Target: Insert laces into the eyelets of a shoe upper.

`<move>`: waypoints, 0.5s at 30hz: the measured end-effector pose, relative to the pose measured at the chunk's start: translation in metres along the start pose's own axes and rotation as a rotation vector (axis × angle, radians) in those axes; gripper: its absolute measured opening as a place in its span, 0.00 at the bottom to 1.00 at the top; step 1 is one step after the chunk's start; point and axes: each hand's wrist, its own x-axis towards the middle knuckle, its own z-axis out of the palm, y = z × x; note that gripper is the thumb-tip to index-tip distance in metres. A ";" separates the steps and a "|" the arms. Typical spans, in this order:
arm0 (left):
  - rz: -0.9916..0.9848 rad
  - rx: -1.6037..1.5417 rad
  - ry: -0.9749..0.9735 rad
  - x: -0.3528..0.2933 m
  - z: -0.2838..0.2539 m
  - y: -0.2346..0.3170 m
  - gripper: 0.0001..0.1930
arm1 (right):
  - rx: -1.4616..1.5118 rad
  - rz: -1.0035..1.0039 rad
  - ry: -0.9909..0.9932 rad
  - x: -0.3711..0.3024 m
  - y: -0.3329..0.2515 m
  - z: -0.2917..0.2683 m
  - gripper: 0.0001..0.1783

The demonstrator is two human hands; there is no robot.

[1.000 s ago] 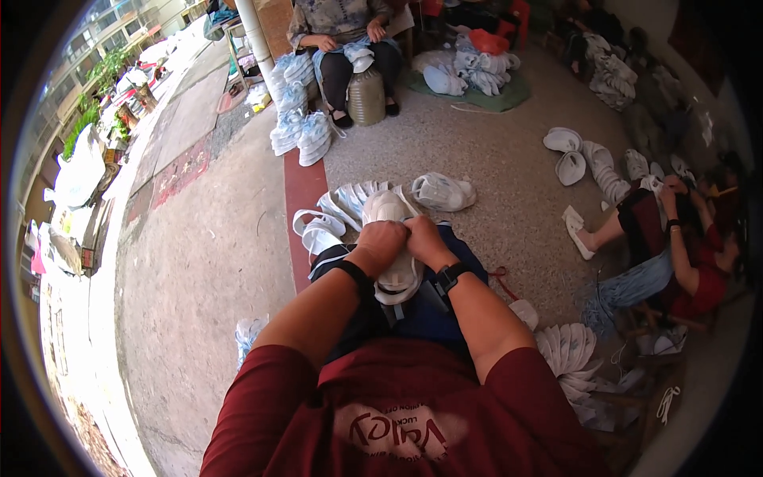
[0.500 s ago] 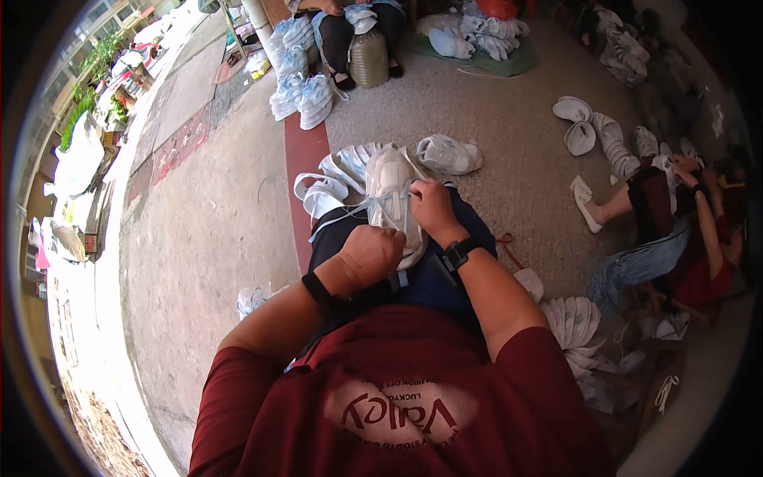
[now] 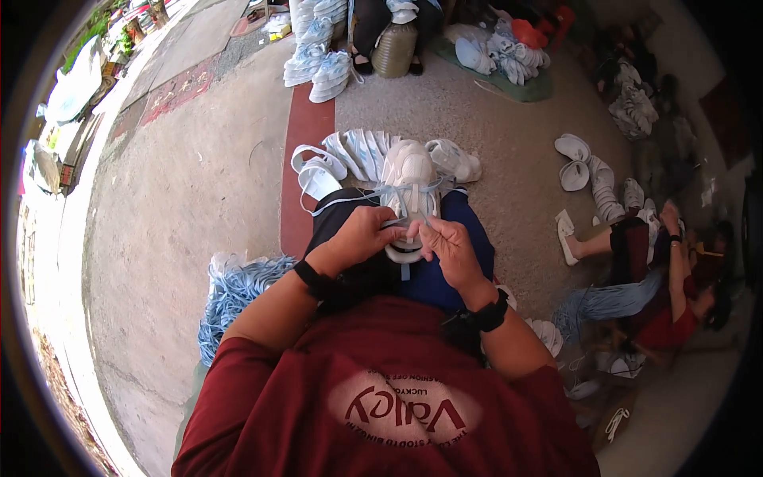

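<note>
A white sneaker point(image 3: 409, 165) rests on my lap with its toe pointing away from me. A pale blue shoelace point(image 3: 367, 193) crosses its upper, and a loose length trails off to the left. My left hand point(image 3: 362, 237) is closed in a pinch at the left side of the shoe's throat, on the shoelace. Thumb and finger of my right hand point(image 3: 451, 250) pinch at the throat's right side, close to the left fingertips. The bit of lace inside each pinch is mostly hidden by the fingers.
Beyond my knees sit a row of white shoe uppers point(image 3: 358, 155) and another shoe point(image 3: 453, 160). A bundle of blue laces point(image 3: 238, 294) lies at my left. Shoe stacks point(image 3: 318, 67) stand farther off. Another person point(image 3: 675, 278) works on the right.
Both hands have come nearer together at the shoe's throat. The right hand has dropped from the shoe's upper right side towards me. The view has shifted, bringing the lace bundle into sight.
</note>
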 end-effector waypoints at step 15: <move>0.117 -0.076 -0.098 -0.009 -0.032 -0.001 0.04 | -0.159 0.196 -0.032 0.053 0.009 -0.018 0.18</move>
